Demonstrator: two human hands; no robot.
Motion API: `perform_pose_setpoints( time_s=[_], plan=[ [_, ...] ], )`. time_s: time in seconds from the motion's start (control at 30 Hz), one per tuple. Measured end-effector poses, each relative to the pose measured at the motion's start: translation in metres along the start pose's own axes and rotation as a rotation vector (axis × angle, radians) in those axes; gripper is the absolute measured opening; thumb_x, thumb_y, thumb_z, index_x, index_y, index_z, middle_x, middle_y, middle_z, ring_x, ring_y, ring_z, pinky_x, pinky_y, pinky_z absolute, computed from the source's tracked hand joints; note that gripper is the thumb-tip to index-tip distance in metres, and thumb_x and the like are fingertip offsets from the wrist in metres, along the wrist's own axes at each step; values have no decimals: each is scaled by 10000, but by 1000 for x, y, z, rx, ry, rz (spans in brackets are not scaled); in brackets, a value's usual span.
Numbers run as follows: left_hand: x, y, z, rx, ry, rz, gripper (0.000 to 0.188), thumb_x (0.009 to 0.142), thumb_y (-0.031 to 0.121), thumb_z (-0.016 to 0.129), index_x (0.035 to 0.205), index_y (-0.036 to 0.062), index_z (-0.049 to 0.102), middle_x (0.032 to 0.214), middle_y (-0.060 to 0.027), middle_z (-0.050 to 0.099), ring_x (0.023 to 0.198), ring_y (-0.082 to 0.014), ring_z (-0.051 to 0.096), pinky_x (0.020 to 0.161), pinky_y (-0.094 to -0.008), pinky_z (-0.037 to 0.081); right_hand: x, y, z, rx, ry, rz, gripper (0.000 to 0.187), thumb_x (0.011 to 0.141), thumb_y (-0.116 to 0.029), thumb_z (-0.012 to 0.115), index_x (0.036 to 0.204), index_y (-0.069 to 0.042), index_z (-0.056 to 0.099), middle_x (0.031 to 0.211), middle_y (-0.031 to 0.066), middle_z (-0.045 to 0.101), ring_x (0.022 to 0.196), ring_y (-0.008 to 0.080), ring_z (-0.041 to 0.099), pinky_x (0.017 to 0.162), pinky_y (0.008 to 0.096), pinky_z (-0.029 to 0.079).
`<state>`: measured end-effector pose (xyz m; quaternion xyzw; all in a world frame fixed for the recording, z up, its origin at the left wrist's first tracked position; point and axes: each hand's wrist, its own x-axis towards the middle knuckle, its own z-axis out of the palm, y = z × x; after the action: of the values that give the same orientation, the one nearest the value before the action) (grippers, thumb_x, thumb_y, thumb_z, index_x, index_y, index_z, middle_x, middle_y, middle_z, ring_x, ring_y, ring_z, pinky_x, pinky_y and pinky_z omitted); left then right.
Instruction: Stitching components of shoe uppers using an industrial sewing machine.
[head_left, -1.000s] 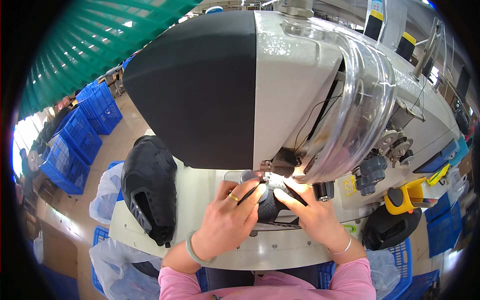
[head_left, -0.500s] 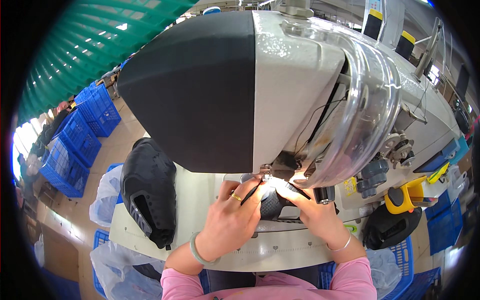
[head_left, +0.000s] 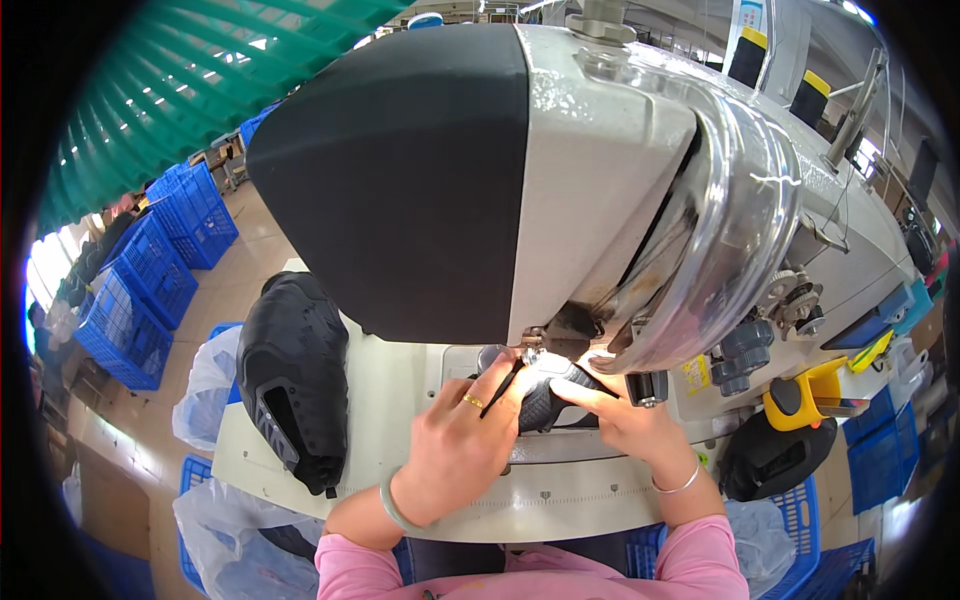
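On a pale table (head_left: 380, 390), a black piece (head_left: 542, 408) lies under the sewing machine (head_left: 580, 180); my right hand (head_left: 640, 430), forefinger outstretched, grip unclear, has eased back, leaving my left hand (head_left: 460, 430), holding a black stick (head_left: 500, 393), farther in.

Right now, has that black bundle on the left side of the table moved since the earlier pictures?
No. The black bundle looks to be in the same spot on the white tabletop; they shift only slightly together in view.

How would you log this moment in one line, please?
left hand: on black piece; right hand: on same piece; sewing machine: above piece
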<state>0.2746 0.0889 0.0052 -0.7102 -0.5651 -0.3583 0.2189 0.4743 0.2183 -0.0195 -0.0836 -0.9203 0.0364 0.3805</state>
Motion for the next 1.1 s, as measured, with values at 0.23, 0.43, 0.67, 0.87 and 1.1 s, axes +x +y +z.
perform_pose_setpoints(
  time_s=[0.23,0.43,0.67,0.87,1.1],
  plan=[
    [10,-13,-12,-342,-38,-170,196,790,10,670,984,23,696,881,-132,719,519,-205,576,513,-294,491,10,-14,-4,-28,26,53,555,599,135,629,1056,-156,748,1098,113,681,1004,323,646,913,423,494],
    [8,-17,-14,-224,-80,36,252,762,45,713,1013,62,711,1062,-139,710,537,-179,542,519,-278,489,11,-12,-3,-74,43,28,529,575,107,653,1037,-135,743,1033,100,685,1004,321,643,909,444,489],
    [2,-19,-10,-171,-72,57,270,752,71,727,1021,87,707,1173,-103,678,600,-164,562,534,-275,504,10,-10,5,-108,99,-3,501,608,114,656,1039,-127,738,1020,128,684,946,317,658,882,440,501],
    [4,-19,-6,-137,-63,58,258,765,82,725,1021,86,695,1193,-96,667,615,-164,556,539,-276,503,-2,6,21,-60,130,26,483,553,64,649,1002,-103,709,888,94,633,780,290,612,950,533,470],
    [7,-19,-2,-89,-55,70,230,782,90,718,1010,69,693,1189,-97,666,637,-171,545,541,-281,501,-3,7,17,-64,94,136,549,656,182,546,1079,-121,721,1009,119,696,907,291,671,828,393,518]
  ],
)
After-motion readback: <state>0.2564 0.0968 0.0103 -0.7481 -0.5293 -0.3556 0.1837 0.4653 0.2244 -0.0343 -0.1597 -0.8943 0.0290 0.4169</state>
